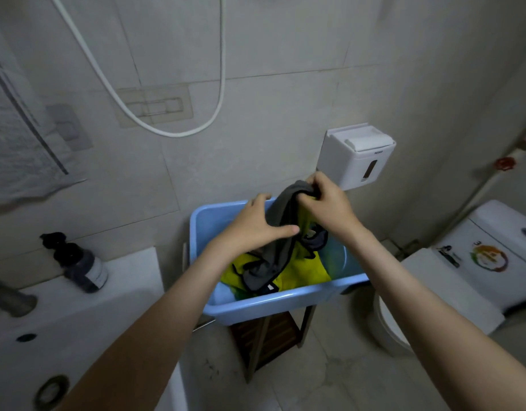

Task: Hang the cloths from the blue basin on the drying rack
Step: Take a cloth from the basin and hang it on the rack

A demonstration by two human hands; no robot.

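Right hand [324,200] pinches grey cloth [281,232] top, left hand [256,226] grips its middle. Risk: yellow cloth [303,265] snags, gets dragged from blue basin [273,304].

glossy plastic blue basin [273,304], matt grey cloth [278,232], wooden stand [267,342]

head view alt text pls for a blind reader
The right hand pinches the top of a grey cloth and the left hand grips it lower, over a blue basin holding a yellow cloth. The basin sits on a wooden stand between a sink and a toilet.
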